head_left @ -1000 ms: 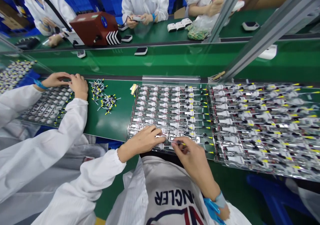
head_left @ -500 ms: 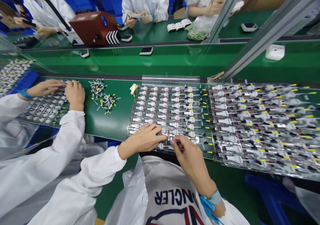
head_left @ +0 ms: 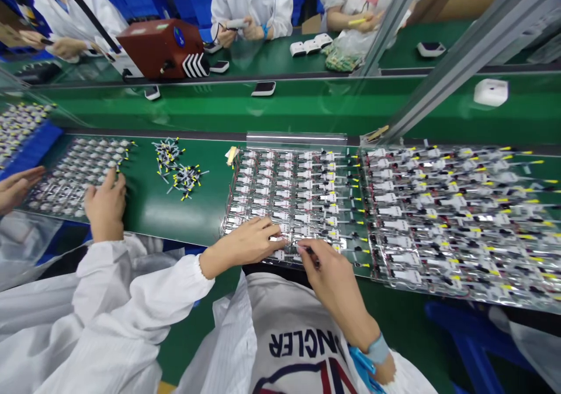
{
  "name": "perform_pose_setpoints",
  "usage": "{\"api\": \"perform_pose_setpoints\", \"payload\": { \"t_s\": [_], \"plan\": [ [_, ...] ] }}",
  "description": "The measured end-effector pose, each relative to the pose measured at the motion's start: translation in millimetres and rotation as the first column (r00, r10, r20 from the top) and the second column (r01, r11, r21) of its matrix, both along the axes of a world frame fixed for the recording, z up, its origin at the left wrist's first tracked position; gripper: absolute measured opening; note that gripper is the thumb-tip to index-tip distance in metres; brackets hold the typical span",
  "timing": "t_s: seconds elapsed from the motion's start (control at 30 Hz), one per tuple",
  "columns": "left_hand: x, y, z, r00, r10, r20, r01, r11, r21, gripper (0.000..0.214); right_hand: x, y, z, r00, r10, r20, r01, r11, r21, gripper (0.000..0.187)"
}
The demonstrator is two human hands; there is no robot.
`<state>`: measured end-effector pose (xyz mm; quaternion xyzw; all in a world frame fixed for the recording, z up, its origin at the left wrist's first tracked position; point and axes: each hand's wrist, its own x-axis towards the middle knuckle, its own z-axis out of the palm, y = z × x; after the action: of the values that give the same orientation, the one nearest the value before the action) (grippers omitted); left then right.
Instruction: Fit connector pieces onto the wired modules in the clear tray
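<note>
My left hand (head_left: 252, 241) rests on the near edge of a clear tray (head_left: 298, 142) filled with rows of small white parts with black and yellow tips. Its fingers are curled and press down on one white part (head_left: 280, 241) in the front row. My right hand (head_left: 326, 274) is closed in a pinch just to the right, holding a thin dark-tipped piece (head_left: 307, 248) against that same row. The two hands almost touch at the fingertips.
A second, larger tray (head_left: 460, 218) of the same parts lies to the right. Loose parts (head_left: 177, 169) are heaped on the green bench to the left. A co-worker's hands (head_left: 105, 204) rest by another tray (head_left: 74, 172). Behind runs a green conveyor (head_left: 307, 107) with a slanted metal post (head_left: 438, 96).
The co-worker's hands have drawn back from the far side of their tray towards its near edge. My own hands have stayed at the front row, shifting only slightly.
</note>
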<state>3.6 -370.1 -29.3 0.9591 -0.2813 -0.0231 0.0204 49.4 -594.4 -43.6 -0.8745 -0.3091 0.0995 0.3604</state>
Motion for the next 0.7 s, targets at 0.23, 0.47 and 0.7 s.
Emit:
{"api": "perform_pose_setpoints", "payload": {
  "t_s": [0.23, 0.47, 0.7],
  "plan": [
    [9.4, 7.4, 2.5, 0.993, -0.106, -0.042, 0.108, 0.994, 0.027, 0.015, -1.7, 2.0, -3.1, 1.000, -0.003, 0.004, 0.003, 1.000, -0.027, 0.027],
    [13.8, 2.3, 2.6, 0.991, -0.094, -0.097, 0.102, 0.991, 0.081, 0.013, -4.5, 3.3, -2.8, 1.000, 0.018, -0.001, -0.018, 0.998, -0.065, 0.024],
    [9.6, 6.2, 2.2, 0.997, -0.061, -0.054, 0.060, 0.998, -0.024, 0.011, -4.1, 3.7, -2.9, 1.000, 0.029, -0.011, -0.029, 0.997, -0.069, 0.027]
  ]
}}
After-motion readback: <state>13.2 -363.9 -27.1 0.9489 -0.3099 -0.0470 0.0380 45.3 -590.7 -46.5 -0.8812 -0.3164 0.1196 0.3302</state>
